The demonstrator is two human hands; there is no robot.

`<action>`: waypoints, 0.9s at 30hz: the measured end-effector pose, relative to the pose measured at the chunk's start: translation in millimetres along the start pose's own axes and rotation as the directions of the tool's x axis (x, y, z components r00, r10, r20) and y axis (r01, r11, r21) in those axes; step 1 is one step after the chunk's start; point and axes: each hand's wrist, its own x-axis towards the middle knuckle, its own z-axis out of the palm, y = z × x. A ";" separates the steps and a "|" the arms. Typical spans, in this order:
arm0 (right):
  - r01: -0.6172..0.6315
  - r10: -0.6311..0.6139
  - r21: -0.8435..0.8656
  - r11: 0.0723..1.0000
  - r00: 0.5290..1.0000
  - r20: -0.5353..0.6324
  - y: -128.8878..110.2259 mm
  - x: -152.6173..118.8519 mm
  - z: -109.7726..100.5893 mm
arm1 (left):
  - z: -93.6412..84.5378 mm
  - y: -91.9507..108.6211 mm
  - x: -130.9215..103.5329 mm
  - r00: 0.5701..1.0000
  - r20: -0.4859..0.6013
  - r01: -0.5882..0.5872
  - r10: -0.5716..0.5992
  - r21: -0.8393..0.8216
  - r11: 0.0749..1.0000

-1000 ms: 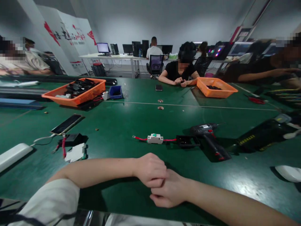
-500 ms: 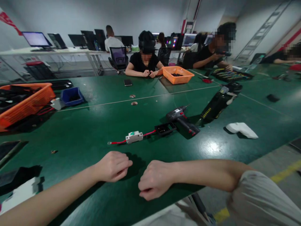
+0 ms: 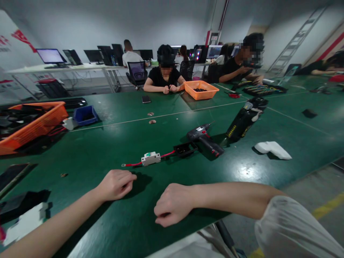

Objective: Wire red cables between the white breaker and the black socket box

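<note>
My left hand (image 3: 117, 184), curled into a loose fist, rests on the green table (image 3: 107, 143) with nothing seen in it. To its right my right hand (image 3: 173, 205) is also a fist on the table, the two apart. Beyond them lies a white circuit breaker (image 3: 151, 158) with a green switch. Red wires run from both of its ends, one to a metal lug (image 3: 123, 165), the other to a black open housing (image 3: 185, 149). A black cordless drill (image 3: 205, 139) lies against the housing.
Around the table are a black bottle (image 3: 244, 120), a white angular piece (image 3: 272, 149), an orange basket (image 3: 34, 125) of black parts, a blue bin (image 3: 86, 115) and another orange basket (image 3: 201, 94). Several people sit beyond. A white part (image 3: 27, 222) lies near my left forearm.
My left hand has moved left, away from my right hand, which stays a fist in nearly the same place. The view has tilted slightly up.
</note>
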 end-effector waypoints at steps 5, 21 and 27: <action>0.002 -0.002 0.021 1.000 1.000 -0.026 0.2 -0.1 1.2 | -15.5 -18.6 -30.6 0.986 -0.016 0.165 -0.165 0.008 0.986; -0.035 0.036 0.037 0.999 0.999 -0.022 0.1 0.8 0.7 | 1.3 11.3 19.6 0.987 -0.050 0.130 -0.151 -0.288 0.949; -0.023 0.025 0.068 0.997 0.999 -0.029 2.7 -0.7 3.6 | -15.5 -24.6 -16.4 0.993 -0.082 0.079 -0.087 -0.104 0.991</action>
